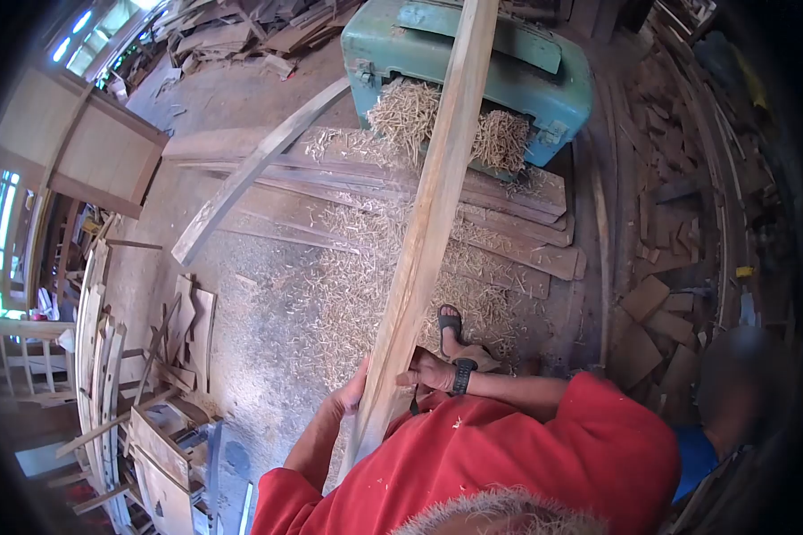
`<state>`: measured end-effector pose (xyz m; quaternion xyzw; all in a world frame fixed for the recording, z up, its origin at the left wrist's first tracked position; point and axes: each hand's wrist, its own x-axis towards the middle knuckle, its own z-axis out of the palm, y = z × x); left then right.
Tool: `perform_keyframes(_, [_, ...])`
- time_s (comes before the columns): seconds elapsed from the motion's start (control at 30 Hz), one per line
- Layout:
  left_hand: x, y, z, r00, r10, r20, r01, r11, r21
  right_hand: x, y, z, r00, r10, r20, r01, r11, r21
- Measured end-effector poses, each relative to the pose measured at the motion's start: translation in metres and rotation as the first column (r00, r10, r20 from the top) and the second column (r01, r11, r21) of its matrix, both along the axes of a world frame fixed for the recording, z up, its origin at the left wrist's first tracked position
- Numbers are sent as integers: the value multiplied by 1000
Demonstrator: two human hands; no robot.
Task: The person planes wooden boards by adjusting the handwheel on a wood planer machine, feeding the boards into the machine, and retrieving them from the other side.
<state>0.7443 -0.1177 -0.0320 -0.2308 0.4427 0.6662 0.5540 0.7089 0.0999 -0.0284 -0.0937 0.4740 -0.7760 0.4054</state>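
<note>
A long pale wooden beam (419,241) runs from the person's waist up over the green machine (544,76). My left hand (354,389) is closed around the beam's left edge near its lower end. On the opposite edge, my right hand (430,371), with a dark watch on its wrist, holds the beam with bent fingers. Wood shavings (404,116) bulge from the machine's opening and lie scattered over the floor below it.
Another beam (259,174) leans from the machine toward the left. Flat planks (526,245) lie on the floor before the machine. Wood offcuts (660,321) are piled at right. A co-worker in blue (694,459) is at the lower right. Boards and frames (165,446) stand at the lower left.
</note>
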Motion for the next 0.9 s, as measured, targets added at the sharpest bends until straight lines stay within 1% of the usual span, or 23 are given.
perform_keyframes(0.03, [-8,3,6,1000,-2,3,2,1000,-28,-8,2,10,997,-62,41,63,998,-20])
perform_keyframes(0.07, [-17,6,16,1000,1,5,-1,998,-56,-17,5,21,997,-61,40,62,998,-25])
perform_keyframes(0.13, [-31,5,48,1000,12,-17,-13,999,-52,-32,9,43,987,-111,112,117,992,-48])
perform_keyframes(0.17, [-35,4,58,999,23,-38,-25,999,-36,-38,10,48,988,-103,115,110,993,-49])
perform_keyframes(0.2, [-32,-6,57,999,27,-36,-28,999,-41,-46,10,52,979,-169,117,179,981,-79])
perform_keyframes(0.23, [-22,-26,56,1000,-3,-24,2,1000,-10,-52,7,57,963,-241,120,254,961,-109])
perform_keyframes(0.27, [-9,-45,54,999,-32,-14,32,999,23,-63,7,66,957,-263,125,277,954,-115])
perform_keyframes(0.3, [11,-62,51,999,-41,28,41,999,-5,-73,9,72,957,-262,122,276,954,-119])
perform_keyframes(0.37, [66,-98,32,990,-62,127,72,995,-75,-96,13,79,928,-323,184,353,922,-158])
perform_keyframes(0.4, [98,-108,18,985,-50,164,73,987,-140,-105,15,78,909,-349,229,388,908,-156])
perform_keyframes(0.43, [112,-102,24,984,-45,170,69,987,-142,-113,17,73,909,-344,235,384,910,-156])
perform_keyframes(0.47, [122,-89,39,999,-38,13,40,948,-315,-121,20,66,898,-373,234,415,894,-166])
perform_keyframes(0.5, [133,-83,47,988,-60,-144,-15,882,-471,-130,23,59,885,-404,231,446,878,-175])
perform_keyframes(0.53, [153,-117,6,972,201,122,-170,959,-227,-137,26,54,877,-420,233,464,867,-183])
perform_keyframes(0.57, [155,-115,5,969,208,133,-174,958,-228,-142,29,51,870,-433,235,478,857,-190])
perform_keyframes(0.63, [134,-100,4,985,78,-151,-126,934,-334,-158,33,47,864,-441,246,486,857,-173])
perform_keyframes(0.67, [121,-86,11,949,82,-303,-203,896,-395,-165,34,43,850,-447,279,502,848,-171])
perform_keyframes(0.7, [104,-78,27,950,80,-303,-201,898,-391,-173,38,38,832,-460,309,523,837,-162])
perform_keyframes(0.73, [87,-70,48,937,6,-350,-183,861,-475,-183,39,36,811,-488,322,559,809,-182])
perform_keyframes(0.77, [71,-63,63,918,-68,-390,-175,814,-554,-193,41,41,810,-491,320,560,810,-176])
perform_keyframes(0.8, [59,-61,69,919,-65,-390,-176,816,-551,-205,42,52,790,-528,312,593,787,-171])
perform_keyframes(0.87, [34,-59,83,913,-175,-368,-138,716,-684,-227,41,66,766,-566,306,629,758,-173])
perform_keyframes(0.9, [13,-50,102,910,-183,-372,-138,713,-687,-240,40,72,771,-554,312,629,739,-242])
